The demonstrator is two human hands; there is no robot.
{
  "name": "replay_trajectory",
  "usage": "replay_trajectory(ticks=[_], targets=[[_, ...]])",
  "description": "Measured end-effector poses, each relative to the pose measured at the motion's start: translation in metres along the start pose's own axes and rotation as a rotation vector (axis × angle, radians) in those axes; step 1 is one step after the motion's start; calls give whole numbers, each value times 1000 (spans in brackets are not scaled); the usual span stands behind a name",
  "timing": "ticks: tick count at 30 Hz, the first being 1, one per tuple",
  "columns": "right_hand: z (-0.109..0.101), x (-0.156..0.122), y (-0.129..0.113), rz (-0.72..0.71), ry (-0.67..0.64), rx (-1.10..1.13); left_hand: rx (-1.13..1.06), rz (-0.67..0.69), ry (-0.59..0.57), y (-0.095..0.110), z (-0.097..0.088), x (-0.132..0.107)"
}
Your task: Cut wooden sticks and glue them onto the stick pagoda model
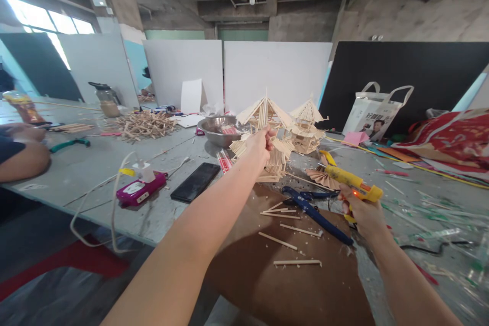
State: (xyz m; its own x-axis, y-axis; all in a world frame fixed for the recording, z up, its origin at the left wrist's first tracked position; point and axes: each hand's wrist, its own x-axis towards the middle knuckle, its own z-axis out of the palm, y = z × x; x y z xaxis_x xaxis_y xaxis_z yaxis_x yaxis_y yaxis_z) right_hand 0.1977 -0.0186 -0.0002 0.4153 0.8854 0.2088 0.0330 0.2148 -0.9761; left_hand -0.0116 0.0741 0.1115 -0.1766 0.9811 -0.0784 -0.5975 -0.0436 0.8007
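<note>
My left hand point(262, 143) reaches forward to a pagoda model point(263, 107) built of thin wooden sticks. Its fingers are curled closed in front of the tiered roof; what they pinch is hidden. My right hand point(361, 214) grips a yellow hot glue gun point(349, 181) with a lit orange light, its nozzle pointing left toward the models. A second stick pagoda point(305, 127) stands behind to the right. Blue-handled pliers point(317, 216) lie between my hands. Several loose sticks point(298, 263) are scattered on a brown board point(305, 295) nearest me.
A phone point(195, 182), a purple power strip point(141, 188) with a white cable, and a metal bowl point(217, 135) stand left of the models. Farther left are a stick pile point(143, 125) and another person's arm point(25, 153). Plastic scraps point(431, 229) and a tote bag point(376, 112) are right.
</note>
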Motion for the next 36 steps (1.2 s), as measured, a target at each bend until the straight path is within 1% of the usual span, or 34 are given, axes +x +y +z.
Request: replay_trajectory(ticks=[7, 11, 14, 21, 29, 36], targets=[[-1, 2, 3, 14, -9, 22, 3, -15, 0, 0, -1, 3], [-2, 3, 6, 23, -4, -11, 5, -32, -47, 1, -4, 2], [-1, 1, 3, 9, -2, -5, 28, -34, -68, 1, -8, 0], [1, -2, -4, 12, 1, -8, 52, 15, -127, -5, -17, 4], [1, -1, -2, 22, -1, 15, 58, 41, -101, -4, -15, 8], [0, 0, 1, 15, -12, 23, 19, 43, -48, -4, -11, 6]])
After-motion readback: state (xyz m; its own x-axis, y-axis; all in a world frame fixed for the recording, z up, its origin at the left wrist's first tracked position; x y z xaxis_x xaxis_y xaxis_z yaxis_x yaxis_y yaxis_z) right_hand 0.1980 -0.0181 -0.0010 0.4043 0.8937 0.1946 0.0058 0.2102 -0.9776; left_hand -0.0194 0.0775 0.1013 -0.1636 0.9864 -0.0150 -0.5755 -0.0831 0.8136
